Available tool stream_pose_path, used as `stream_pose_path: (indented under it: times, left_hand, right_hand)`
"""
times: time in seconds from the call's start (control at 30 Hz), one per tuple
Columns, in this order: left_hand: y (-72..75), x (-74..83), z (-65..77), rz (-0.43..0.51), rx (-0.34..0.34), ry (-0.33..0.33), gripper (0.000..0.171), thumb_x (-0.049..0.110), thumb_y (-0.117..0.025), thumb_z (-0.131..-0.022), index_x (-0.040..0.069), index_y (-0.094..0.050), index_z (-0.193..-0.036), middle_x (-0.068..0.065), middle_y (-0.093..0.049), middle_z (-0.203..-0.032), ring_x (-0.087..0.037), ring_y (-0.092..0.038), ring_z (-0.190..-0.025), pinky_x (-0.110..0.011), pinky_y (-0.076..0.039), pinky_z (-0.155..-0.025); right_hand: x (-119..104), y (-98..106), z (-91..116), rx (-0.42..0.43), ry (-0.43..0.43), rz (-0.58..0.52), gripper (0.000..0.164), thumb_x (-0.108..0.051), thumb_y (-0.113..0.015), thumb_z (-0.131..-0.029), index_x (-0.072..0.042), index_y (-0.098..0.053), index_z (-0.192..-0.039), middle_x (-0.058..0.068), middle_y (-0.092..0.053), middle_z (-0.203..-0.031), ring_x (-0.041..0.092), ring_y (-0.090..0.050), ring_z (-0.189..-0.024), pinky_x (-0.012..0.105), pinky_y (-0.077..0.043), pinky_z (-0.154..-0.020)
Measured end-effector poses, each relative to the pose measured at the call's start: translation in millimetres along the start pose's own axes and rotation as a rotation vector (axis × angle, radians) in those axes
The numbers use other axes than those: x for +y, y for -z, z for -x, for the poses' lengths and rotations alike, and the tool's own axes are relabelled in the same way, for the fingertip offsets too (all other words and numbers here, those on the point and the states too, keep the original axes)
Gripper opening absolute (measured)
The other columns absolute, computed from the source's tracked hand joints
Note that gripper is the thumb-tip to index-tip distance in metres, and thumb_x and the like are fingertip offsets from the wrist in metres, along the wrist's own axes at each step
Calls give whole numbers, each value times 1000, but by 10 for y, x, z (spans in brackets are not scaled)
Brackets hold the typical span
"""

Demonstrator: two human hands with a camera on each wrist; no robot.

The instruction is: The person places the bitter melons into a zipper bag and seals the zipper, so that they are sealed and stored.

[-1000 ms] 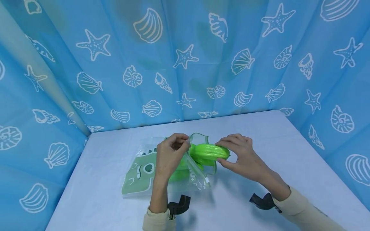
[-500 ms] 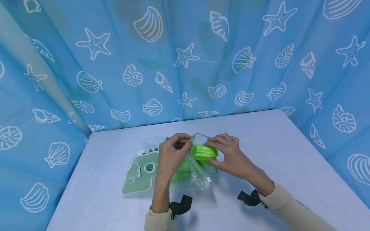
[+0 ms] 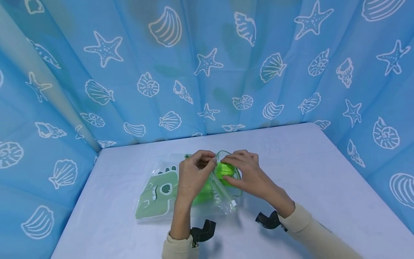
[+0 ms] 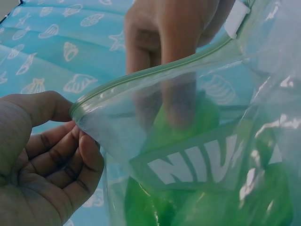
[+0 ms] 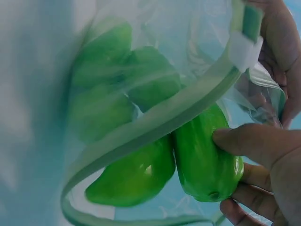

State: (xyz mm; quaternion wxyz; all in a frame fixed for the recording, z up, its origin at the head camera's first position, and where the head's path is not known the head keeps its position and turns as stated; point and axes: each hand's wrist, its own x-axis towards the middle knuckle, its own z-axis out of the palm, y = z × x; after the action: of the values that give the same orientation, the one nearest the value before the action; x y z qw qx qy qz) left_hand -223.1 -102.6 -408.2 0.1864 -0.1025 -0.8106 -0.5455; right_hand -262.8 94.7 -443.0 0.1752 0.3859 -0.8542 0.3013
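Observation:
A clear zip bag (image 3: 158, 201) with a green cartoon print lies on the table, its mouth to the right. My left hand (image 3: 191, 178) pinches the bag's rim between thumb and forefinger, as the left wrist view shows. A glossy, ribbed green vegetable (image 5: 200, 155), cucumber-shaped, is partly inside the mouth. My right hand (image 3: 247, 174) grips its outer end, thumb on top and fingers beneath. Beside it in the bag, a smooth green mango-shaped piece (image 5: 136, 176) and several more green pieces (image 5: 99, 108) show through the plastic.
A white slider (image 3: 234, 203) sits at the near end of the bag's zip. The table (image 3: 106, 187) has a white cover. Blue curtain (image 3: 223, 90) with white shell and starfish prints stands behind and at both sides.
My right hand has moved left, pushing the ribbed green vegetable deeper into the bag's mouth. My left hand keeps its pinch on the rim and has barely moved.

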Motion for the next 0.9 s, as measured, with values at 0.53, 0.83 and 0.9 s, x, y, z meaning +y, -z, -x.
stream_pose_path:
  times: [0.53, 0.83, 0.9]
  left_hand:
    - [61, -24, -3, 39, 29, -5, 9, 15, -69, -94, 13, -76, -100, 3, -71, -82, -13, -66, -72, -31, -54, -69]
    - [112, 35, -46, 92, 11, -24, 10, 13, -69, -94, 11, -75, -102, 0, -70, -82, -16, -67, -75, -31, -55, -70]
    - [116, 50, -43, 129, -2, -9, 11, 14, -69, -95, 10, -75, -103, -1, -70, -83, -18, -67, -77, -31, -56, -71]
  right_hand:
    - [61, 316, -168, 129, -22, -148, 35, -12, -77, -89, -13, -69, -124, -1, -67, -121, 22, -54, -120, 54, -42, -96]
    - [509, 478, -119, 77, -135, -304, 48, 8, -58, -92, -15, -63, -134, -1, -62, -132, 22, -47, -129, 53, -41, -98]
    - [576, 458, -92, 30, -130, -334, 51, 9, -59, -92, -15, -61, -136, -1, -61, -134, 22, -46, -131, 54, -41, -98]
